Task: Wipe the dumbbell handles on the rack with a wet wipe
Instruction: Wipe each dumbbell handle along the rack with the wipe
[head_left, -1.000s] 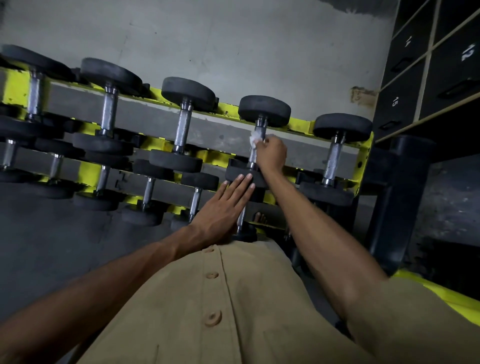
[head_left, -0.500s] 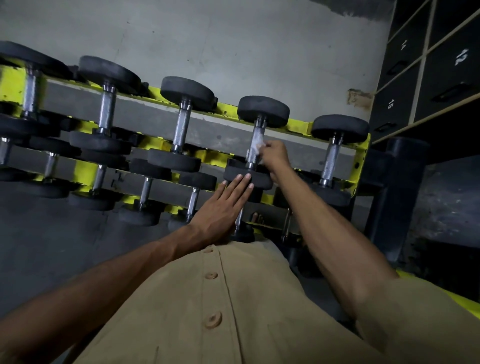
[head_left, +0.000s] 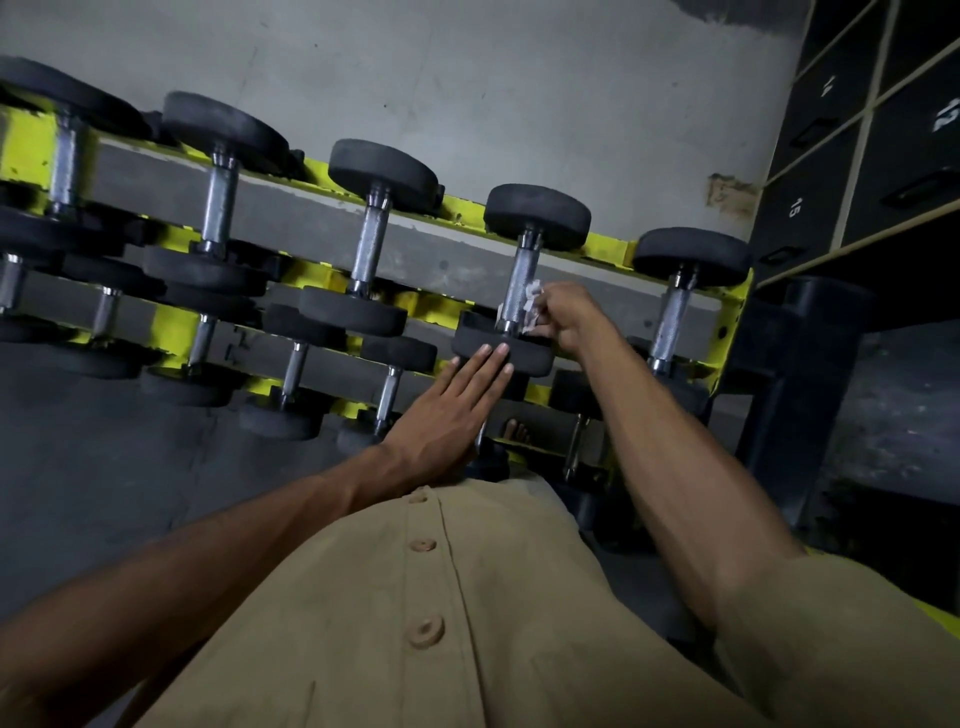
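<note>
A yellow rack holds rows of black dumbbells with steel handles. My right hand grips a crumpled white wet wipe against the lower part of the steel handle of the fourth dumbbell on the top row. My left hand lies flat with straight fingers, its fingertips touching the near black head of that same dumbbell. Most of the wipe is hidden inside my right hand.
Another dumbbell sits just right of my right hand at the rack's end. Three more line the top row to the left, with smaller ones on the lower row. Dark numbered lockers stand at the right, a grey wall behind.
My right hand has slid the wipe down the handle, from near the far head to near the closer head. My left hand has stayed on the near head.
</note>
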